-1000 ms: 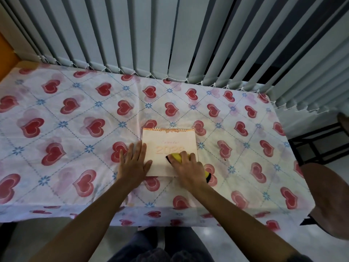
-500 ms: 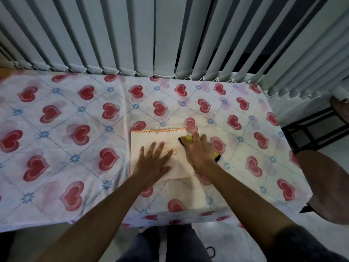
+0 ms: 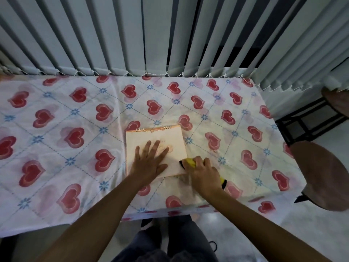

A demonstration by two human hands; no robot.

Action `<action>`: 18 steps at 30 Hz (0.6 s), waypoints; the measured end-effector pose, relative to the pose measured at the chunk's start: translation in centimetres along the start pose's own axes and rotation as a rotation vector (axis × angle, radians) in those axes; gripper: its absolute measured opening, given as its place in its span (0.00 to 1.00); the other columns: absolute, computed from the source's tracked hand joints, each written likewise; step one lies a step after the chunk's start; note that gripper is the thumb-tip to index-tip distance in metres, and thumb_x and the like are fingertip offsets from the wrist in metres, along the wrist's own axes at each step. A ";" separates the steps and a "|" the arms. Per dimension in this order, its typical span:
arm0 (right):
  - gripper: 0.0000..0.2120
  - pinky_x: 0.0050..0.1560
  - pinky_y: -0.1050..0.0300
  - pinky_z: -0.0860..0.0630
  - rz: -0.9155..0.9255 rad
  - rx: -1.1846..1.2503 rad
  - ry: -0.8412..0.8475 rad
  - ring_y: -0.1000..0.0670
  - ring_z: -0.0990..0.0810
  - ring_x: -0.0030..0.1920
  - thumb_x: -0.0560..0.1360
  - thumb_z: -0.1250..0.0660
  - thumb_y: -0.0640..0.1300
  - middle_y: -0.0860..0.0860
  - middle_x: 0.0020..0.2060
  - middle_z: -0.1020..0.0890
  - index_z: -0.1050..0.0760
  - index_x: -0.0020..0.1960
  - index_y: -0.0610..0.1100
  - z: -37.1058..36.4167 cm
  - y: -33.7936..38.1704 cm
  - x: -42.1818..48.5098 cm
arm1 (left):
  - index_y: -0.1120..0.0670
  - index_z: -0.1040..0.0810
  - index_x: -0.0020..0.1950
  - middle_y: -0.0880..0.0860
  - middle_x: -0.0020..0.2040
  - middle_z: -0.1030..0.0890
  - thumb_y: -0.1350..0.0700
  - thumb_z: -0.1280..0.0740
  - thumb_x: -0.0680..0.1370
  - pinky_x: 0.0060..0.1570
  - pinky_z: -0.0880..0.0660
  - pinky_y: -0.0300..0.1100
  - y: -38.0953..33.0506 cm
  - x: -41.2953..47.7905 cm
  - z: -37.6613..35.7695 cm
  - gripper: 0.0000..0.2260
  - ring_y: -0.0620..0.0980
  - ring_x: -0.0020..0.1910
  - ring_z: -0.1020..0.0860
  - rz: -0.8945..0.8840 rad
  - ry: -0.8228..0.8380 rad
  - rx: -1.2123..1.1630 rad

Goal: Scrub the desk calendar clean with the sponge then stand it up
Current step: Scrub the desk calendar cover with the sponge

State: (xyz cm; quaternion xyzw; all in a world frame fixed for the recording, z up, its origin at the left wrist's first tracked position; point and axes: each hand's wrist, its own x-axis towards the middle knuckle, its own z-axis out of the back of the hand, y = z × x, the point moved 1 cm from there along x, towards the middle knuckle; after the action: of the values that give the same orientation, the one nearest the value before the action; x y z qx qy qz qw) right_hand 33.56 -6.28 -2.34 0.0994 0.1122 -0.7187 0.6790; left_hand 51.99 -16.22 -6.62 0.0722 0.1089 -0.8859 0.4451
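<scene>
A pale peach desk calendar [image 3: 171, 140] with spiral rings along its far edge lies flat on the heart-patterned tablecloth [image 3: 75, 118]. My left hand [image 3: 150, 161] rests flat on its near left part, fingers spread, pinning it down. My right hand [image 3: 203, 173] is closed over a yellow sponge [image 3: 189, 162] with a black underside, pressed at the calendar's near right corner. Most of the sponge is hidden under my fingers; its other end pokes out by my wrist.
Vertical blinds [image 3: 170, 35] hang along the table's far edge. A round brown stool [image 3: 324, 176] stands off the right end of the table, with a dark metal frame [image 3: 306, 121] behind it. My legs are below the near table edge.
My right hand has dragged the sponge from the calendar's far right edge down to its near right corner. My left hand stays flat on the calendar.
</scene>
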 end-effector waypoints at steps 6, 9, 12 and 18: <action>0.24 0.48 0.42 0.27 -0.080 -0.039 -0.069 0.36 0.36 0.62 0.76 0.39 0.41 0.41 0.65 0.35 0.40 0.70 0.53 2.7 0.5 6.9 | 0.46 0.37 0.73 0.60 0.74 0.37 0.36 0.59 0.76 0.62 0.39 0.72 -0.6 -0.8 2.0 0.30 0.67 0.71 0.38 -0.054 -0.032 0.018; 0.22 0.50 0.43 0.27 -0.130 -0.043 -0.055 0.37 0.37 0.64 0.77 0.41 0.41 0.41 0.68 0.36 0.38 0.70 0.53 3.8 1.1 10.2 | 0.48 0.30 0.70 0.61 0.70 0.29 0.38 0.60 0.78 0.56 0.32 0.72 -0.6 -0.9 2.3 0.30 0.67 0.67 0.31 -0.054 -0.011 0.036; 0.25 0.48 0.43 0.26 -0.114 -0.047 -0.061 0.37 0.36 0.63 0.76 0.40 0.41 0.41 0.67 0.36 0.40 0.71 0.53 3.3 1.0 8.9 | 0.48 0.30 0.70 0.60 0.70 0.29 0.38 0.61 0.78 0.56 0.32 0.71 -0.5 -1.1 2.1 0.30 0.66 0.67 0.31 -0.052 -0.022 0.027; 0.27 0.46 0.43 0.24 -0.006 -0.037 -0.030 0.37 0.32 0.58 0.76 0.38 0.45 0.41 0.63 0.33 0.43 0.71 0.55 -0.1 0.1 -0.8 | 0.50 0.47 0.76 0.59 0.77 0.44 0.35 0.70 0.73 0.70 0.48 0.66 -0.1 -1.4 2.0 0.37 0.63 0.75 0.47 -0.048 -0.074 -0.090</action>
State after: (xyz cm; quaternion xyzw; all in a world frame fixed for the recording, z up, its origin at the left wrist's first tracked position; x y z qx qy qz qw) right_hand 33.74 -5.53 -2.22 0.0755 0.1155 -0.7200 0.6801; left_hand 52.64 -15.59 -4.37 0.0169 0.1337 -0.8926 0.4302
